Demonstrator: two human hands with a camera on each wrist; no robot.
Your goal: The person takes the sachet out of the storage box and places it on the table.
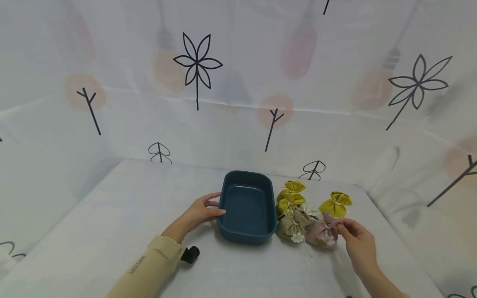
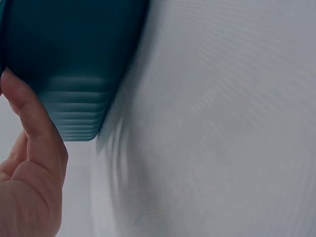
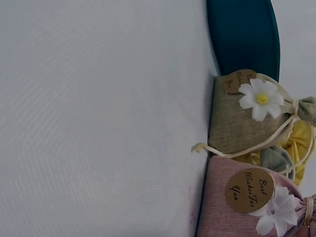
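Note:
A dark blue plastic bin point(image 1: 246, 207) stands on the white table, its inside bare. My left hand point(image 1: 199, 213) holds its left side, the thumb over the rim; the left wrist view shows that thumb point(image 2: 32, 111) at the bin's ribbed wall point(image 2: 79, 113). On the right, my right hand point(image 1: 359, 244) pinches the gathered neck of a pink drawstring pouch point(image 1: 316, 235) with a white flower and a round tag. A beige-grey pouch point(image 1: 288, 227) with a similar flower sits between it and the bin. The right hand is out of sight in the right wrist view.
Behind those pouches are yellow pouches point(image 1: 287, 203), another yellow pouch point(image 1: 331, 207) farther right, and a pale pouch point(image 1: 311, 214) partly hidden among them. A small black object point(image 1: 191, 254) lies beside the left sleeve. White printed cloth point(image 1: 231, 132) walls the table's back and sides.

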